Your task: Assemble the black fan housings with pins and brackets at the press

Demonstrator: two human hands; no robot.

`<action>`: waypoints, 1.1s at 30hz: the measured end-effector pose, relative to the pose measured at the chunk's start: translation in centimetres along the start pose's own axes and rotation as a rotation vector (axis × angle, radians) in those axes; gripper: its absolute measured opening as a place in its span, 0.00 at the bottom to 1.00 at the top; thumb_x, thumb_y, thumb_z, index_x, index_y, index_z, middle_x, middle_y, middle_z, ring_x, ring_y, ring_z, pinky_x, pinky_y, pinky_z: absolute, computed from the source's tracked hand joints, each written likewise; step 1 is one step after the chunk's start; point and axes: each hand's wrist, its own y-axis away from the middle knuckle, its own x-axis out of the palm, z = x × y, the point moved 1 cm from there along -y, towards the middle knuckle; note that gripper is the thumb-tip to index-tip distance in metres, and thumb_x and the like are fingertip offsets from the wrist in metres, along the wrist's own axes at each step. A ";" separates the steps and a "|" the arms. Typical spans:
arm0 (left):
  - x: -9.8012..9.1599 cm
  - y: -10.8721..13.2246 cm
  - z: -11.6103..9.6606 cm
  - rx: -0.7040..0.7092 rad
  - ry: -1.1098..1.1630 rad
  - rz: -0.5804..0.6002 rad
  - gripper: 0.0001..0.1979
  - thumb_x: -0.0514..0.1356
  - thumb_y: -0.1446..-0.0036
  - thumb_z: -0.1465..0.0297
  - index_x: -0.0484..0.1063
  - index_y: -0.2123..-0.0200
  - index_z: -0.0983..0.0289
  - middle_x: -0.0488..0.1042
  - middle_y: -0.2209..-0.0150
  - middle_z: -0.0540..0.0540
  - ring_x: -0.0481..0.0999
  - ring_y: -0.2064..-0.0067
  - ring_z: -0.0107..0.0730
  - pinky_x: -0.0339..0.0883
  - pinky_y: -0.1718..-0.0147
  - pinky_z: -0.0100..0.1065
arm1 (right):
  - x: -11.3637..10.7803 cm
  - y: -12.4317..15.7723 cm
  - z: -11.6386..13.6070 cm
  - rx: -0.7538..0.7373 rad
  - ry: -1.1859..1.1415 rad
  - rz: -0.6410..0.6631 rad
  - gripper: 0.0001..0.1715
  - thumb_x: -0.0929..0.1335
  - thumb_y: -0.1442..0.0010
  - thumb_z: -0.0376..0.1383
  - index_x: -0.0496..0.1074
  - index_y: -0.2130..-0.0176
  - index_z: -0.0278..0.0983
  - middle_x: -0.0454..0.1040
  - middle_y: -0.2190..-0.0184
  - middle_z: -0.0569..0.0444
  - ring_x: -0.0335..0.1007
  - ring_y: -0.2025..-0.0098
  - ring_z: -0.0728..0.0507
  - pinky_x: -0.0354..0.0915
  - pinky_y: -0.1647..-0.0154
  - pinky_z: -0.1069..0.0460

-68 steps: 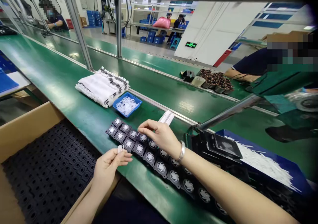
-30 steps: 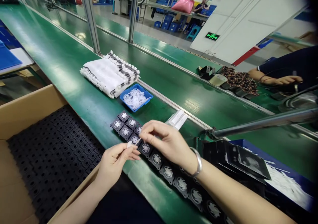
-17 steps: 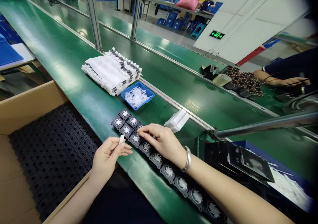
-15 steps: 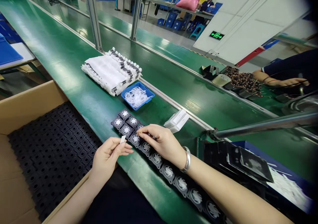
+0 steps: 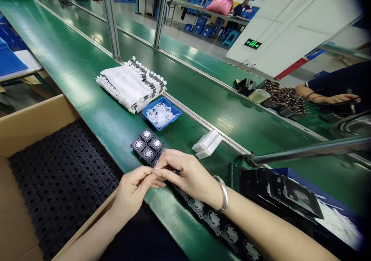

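Observation:
My left hand point(image 5: 135, 189) is closed in a pinch, its fingertips meeting those of my right hand point(image 5: 188, 176) above the near edge of the green bench. A small white strip that showed in the left pinch a moment earlier is now mostly hidden by the fingers. My right hand is pinched too, and what lies between its thumb and forefinger I cannot make out. Beneath and behind the hands runs a double row of small black cooling fans point(image 5: 148, 153) with silvery-white blade centres; my right hand and forearm cover part of it.
Beyond the fans are a blue tray point(image 5: 177, 116) of white loops, a stack of white-ended parts point(image 5: 124, 83) and a white block point(image 5: 207, 143). A cardboard box point(image 5: 65, 106) of black frames point(image 5: 72, 176) stands left. Black bins point(image 5: 261, 191) stand right, under a metal bar point(image 5: 290, 151). A co-worker's hand point(image 5: 343, 97) is across.
My hands have come together: the left moved right, and the right moved slightly down and left. The white strip has gone from clear view between the fingertips.

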 end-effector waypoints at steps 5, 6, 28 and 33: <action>-0.2 -0.3 0.1 -0.023 0.011 -0.065 0.13 0.57 0.35 0.62 0.76 0.63 0.65 0.81 0.66 0.54 0.83 0.65 0.34 0.79 0.64 0.32 | -0.6 -0.9 -0.9 0.094 -0.060 -0.159 0.14 0.70 0.37 0.41 0.71 0.71 0.36 0.73 0.72 0.56 0.69 0.69 0.49 0.65 0.68 0.54; -0.3 -0.3 0.1 -0.035 0.014 -0.090 0.13 0.58 0.35 0.61 0.75 0.63 0.65 0.81 0.66 0.54 0.83 0.65 0.34 0.79 0.64 0.32 | -1.0 -1.2 -1.3 0.130 -0.064 -0.213 0.12 0.70 0.36 0.40 0.72 0.70 0.36 0.75 0.71 0.56 0.71 0.69 0.49 0.65 0.67 0.54; -1.5 -1.0 0.7 -0.020 0.019 -0.201 0.12 0.59 0.36 0.62 0.77 0.61 0.64 0.77 0.61 0.55 0.83 0.63 0.37 0.81 0.61 0.37 | -1.5 -4.4 -5.5 0.007 0.573 -0.136 0.15 0.69 0.36 0.45 0.70 0.66 0.36 0.73 0.69 0.51 0.69 0.65 0.44 0.65 0.62 0.49; -1.5 -0.9 0.7 0.003 -0.032 -0.149 0.11 0.59 0.36 0.64 0.78 0.59 0.64 0.79 0.67 0.54 0.83 0.66 0.35 0.80 0.64 0.33 | -2.3 -3.8 -2.2 0.036 0.376 -0.240 0.15 0.69 0.36 0.46 0.70 0.60 0.37 0.71 0.65 0.50 0.67 0.64 0.45 0.66 0.62 0.50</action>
